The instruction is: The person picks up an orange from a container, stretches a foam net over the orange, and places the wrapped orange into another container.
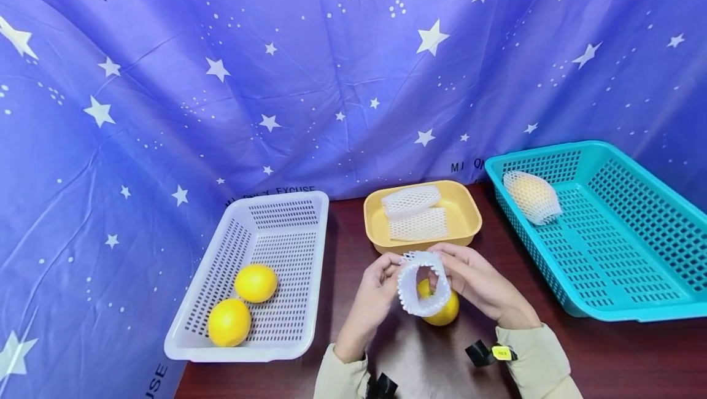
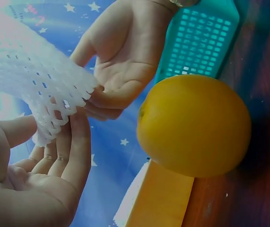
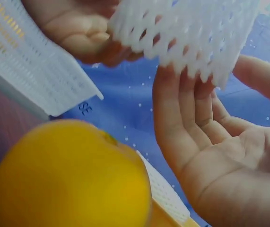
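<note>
A white foam net sleeve (image 1: 407, 291) is held between both hands, its round mouth spread and facing up toward the head camera. My left hand (image 1: 371, 301) pinches its left edge between thumb and fingers. On the opposite edge, my right hand (image 1: 486, 285) pinches the mesh the same way. Behind and below the sleeve sits a yellow-orange fruit, an orange by its look (image 1: 446, 313), partly hidden by the mesh in the head view. Both wrist views show this orange (image 2: 196, 127) whole or nearly so, apart from the fingers.
At the left, a white basket (image 1: 293, 307) holds two more oranges (image 1: 256, 282). A yellow tray (image 1: 464, 215) behind the hands contains two flat foam net sleeves (image 1: 418, 224). To the right, a teal basket (image 1: 602, 258) holds a net-wrapped fruit (image 1: 531, 196). A starry blue curtain (image 1: 342, 80) hangs behind.
</note>
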The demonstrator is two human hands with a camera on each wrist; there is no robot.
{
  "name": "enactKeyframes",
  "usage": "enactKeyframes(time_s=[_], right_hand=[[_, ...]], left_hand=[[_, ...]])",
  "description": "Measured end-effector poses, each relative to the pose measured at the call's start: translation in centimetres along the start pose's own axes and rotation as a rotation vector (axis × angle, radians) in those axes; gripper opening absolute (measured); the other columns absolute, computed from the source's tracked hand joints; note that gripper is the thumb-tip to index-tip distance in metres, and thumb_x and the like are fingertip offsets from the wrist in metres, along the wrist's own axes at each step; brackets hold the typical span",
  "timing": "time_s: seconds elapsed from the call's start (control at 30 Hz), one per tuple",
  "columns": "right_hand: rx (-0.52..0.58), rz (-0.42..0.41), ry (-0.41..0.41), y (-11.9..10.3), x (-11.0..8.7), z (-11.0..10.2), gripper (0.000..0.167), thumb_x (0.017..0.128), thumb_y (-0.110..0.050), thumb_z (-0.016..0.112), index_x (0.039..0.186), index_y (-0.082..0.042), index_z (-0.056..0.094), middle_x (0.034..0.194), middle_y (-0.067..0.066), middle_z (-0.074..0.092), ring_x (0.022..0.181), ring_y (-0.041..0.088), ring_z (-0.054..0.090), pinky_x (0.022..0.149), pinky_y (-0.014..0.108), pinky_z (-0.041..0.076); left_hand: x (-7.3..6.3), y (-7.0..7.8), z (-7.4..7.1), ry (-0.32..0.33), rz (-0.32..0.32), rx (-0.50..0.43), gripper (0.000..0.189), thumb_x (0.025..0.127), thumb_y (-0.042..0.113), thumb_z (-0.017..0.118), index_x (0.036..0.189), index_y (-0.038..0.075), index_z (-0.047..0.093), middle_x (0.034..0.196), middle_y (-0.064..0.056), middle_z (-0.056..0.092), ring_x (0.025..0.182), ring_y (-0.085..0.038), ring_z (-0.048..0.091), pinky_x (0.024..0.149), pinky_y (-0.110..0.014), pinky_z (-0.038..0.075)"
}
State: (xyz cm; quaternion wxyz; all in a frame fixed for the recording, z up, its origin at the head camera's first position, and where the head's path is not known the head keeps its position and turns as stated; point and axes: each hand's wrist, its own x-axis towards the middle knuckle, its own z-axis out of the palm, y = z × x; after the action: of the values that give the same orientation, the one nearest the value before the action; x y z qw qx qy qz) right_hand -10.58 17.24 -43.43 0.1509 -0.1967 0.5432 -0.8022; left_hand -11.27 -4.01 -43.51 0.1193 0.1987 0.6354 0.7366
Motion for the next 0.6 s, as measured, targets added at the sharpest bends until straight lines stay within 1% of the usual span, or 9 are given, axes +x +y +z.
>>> enactKeyframes(time_s=[0.07,0.13,0.2,0.3,0.33,0.4,0.47,0.53,0.6], right_hand=[[0.037,0.012,0.002,0.2,-0.1,0.0,0.027,0.107,-0.009,0.037,0.118,-0.005,0.062,0.109,0.001,0.067,0.096,0.010,0.064,0.081,0.023,0.056],[0.045,0.036,0.018,0.2,-0.3,-0.1,0.025,0.107,-0.010,0.039,0.116,-0.005,0.062,0.107,0.001,0.066,0.094,0.010,0.064,0.081,0.024,0.056],[0.020,0.057,0.041,0.2,-0.5,-0.1,0.023,0.107,-0.011,0.041,0.115,-0.003,0.060,0.107,0.001,0.065,0.096,0.011,0.064,0.083,0.025,0.056],[-0.050,0.089,0.093,0.2,-0.8,-0.3,0.021,0.106,-0.014,0.044,0.114,-0.003,0.060,0.107,0.001,0.065,0.097,0.012,0.063,0.083,0.027,0.056],[-0.072,0.098,0.106,0.2,-1.0,-0.4,0.021,0.106,-0.015,0.045,0.115,-0.003,0.060,0.108,0.001,0.066,0.097,0.013,0.064,0.083,0.027,0.056],[-0.113,0.111,0.123,0.2,-1.2,-0.5,0.021,0.106,-0.015,0.046,0.117,-0.006,0.060,0.110,0.001,0.067,0.098,0.013,0.065,0.083,0.028,0.056],[-0.156,0.120,0.137,0.4,-1.3,-0.7,0.020,0.105,-0.015,0.047,0.119,-0.009,0.060,0.110,0.001,0.069,0.095,0.012,0.066,0.080,0.028,0.057],[-0.198,0.129,0.151,0.5,-1.5,-0.8,0.020,0.105,-0.015,0.048,0.120,-0.011,0.060,0.109,0.000,0.071,0.091,0.010,0.067,0.077,0.028,0.058],[-0.252,0.136,0.172,0.6,-1.5,-0.9,0.019,0.104,-0.012,0.048,0.119,-0.008,0.059,0.104,0.000,0.072,0.084,0.009,0.067,0.072,0.028,0.058]], left_hand=[[0.0,-0.2,0.1,0.008,0.015,0.029,0.021,0.094,-0.004,0.055,0.111,-0.015,0.054,0.094,-0.001,0.064,0.083,-0.001,0.059,0.074,-0.017,0.049],[0.0,-0.3,0.2,0.012,0.004,0.039,0.021,0.091,-0.007,0.055,0.111,-0.014,0.055,0.095,-0.005,0.064,0.083,-0.001,0.059,0.074,-0.018,0.050],[0.0,-0.3,0.3,0.022,-0.028,0.047,0.019,0.091,-0.006,0.056,0.110,-0.013,0.056,0.095,-0.011,0.065,0.080,-0.001,0.060,0.071,-0.019,0.052],[-0.1,-0.1,0.5,0.024,-0.103,0.020,0.018,0.095,-0.004,0.051,0.110,-0.012,0.055,0.092,-0.015,0.067,0.070,-0.003,0.061,0.062,-0.021,0.054],[-0.1,-0.1,0.5,0.025,-0.122,0.009,0.017,0.096,-0.003,0.050,0.110,-0.013,0.054,0.091,-0.014,0.067,0.068,-0.004,0.061,0.061,-0.022,0.054],[-0.2,0.0,0.6,0.035,-0.141,0.017,0.018,0.096,0.000,0.052,0.109,-0.012,0.055,0.086,-0.009,0.067,0.065,-0.005,0.059,0.059,-0.020,0.053],[-0.3,0.2,0.6,0.036,-0.157,0.022,0.018,0.097,0.003,0.053,0.108,-0.012,0.056,0.082,-0.003,0.065,0.063,-0.006,0.059,0.058,-0.019,0.052],[-0.3,0.2,0.5,0.036,-0.175,0.038,0.020,0.098,0.006,0.055,0.107,-0.012,0.056,0.081,-0.002,0.065,0.061,-0.006,0.059,0.056,-0.019,0.052],[-0.3,0.2,0.5,0.035,-0.191,0.057,0.022,0.099,0.009,0.056,0.107,-0.011,0.058,0.081,-0.003,0.067,0.059,-0.007,0.059,0.056,-0.020,0.053]])
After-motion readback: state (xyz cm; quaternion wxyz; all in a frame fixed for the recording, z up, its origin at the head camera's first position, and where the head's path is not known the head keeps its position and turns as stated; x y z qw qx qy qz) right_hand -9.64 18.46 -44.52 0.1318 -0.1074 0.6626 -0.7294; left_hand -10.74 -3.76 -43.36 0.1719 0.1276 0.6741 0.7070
